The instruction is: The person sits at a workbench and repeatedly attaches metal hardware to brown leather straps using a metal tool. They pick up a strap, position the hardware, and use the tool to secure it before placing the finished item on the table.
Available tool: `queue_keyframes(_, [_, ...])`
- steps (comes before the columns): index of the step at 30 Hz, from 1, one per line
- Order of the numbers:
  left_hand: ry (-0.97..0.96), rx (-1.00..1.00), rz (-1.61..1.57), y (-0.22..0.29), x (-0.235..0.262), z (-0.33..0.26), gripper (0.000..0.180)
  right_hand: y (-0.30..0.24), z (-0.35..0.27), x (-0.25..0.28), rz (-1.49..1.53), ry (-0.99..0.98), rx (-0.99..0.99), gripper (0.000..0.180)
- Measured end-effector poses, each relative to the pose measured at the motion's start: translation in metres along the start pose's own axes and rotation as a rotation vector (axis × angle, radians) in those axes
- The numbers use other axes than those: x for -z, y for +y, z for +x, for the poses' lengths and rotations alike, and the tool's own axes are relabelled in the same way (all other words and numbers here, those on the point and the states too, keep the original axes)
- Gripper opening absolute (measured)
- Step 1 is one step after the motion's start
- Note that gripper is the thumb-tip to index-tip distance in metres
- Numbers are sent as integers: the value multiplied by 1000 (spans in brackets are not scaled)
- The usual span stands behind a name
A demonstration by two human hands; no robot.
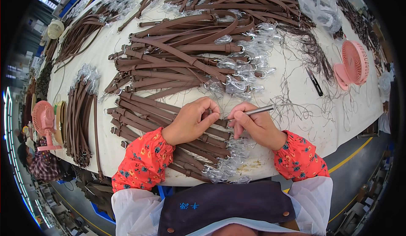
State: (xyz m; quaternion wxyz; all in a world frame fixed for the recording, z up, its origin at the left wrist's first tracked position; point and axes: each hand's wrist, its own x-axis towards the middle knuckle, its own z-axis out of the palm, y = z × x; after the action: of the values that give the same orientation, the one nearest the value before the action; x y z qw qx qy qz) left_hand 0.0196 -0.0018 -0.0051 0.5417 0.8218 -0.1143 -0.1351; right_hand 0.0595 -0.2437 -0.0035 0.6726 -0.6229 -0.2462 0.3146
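Note:
Both hands meet over a row of brown straps (144,114) with metal buckles and clips, the clip ends wrapped in clear plastic. My left hand (192,119) is closed, thumb and forefinger pinched at a brown strap's end (221,122). Close beside it, my right hand (259,124) is wrapped round a slim silver pen-like tool (261,110), whose exact kind I cannot make out. The right fingertips are also at the strap end, and the hands partly hide it.
A larger strap pile (182,60) lies beyond my hands, with another bundle (80,117) at left. At right are loose threads (292,109), a black-handled cutter (314,83) and a pink fan (354,63). Another pink fan (44,119) stands at left, near a seated person (44,162).

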Motion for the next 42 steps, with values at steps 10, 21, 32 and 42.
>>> queue_keyframes(10, [-8, -1, -12, -1, 0, 0, 9, 0, 0, 0, 12, -5, -18, 25])
queue_keyframes(21, [76, -45, 10, 2, 1, 0, 7, 1, 0, 0, 5, -1, 13, 25])
queue_keyframes(32, [54, -28, -34, -1, 0, 0, 7, 1, 0, 0, 8, -12, -4, 25])
queue_keyframes(42, [50, -16, -31, -1, 0, 0, 7, 2, 0, 1, -21, -17, 7, 25])
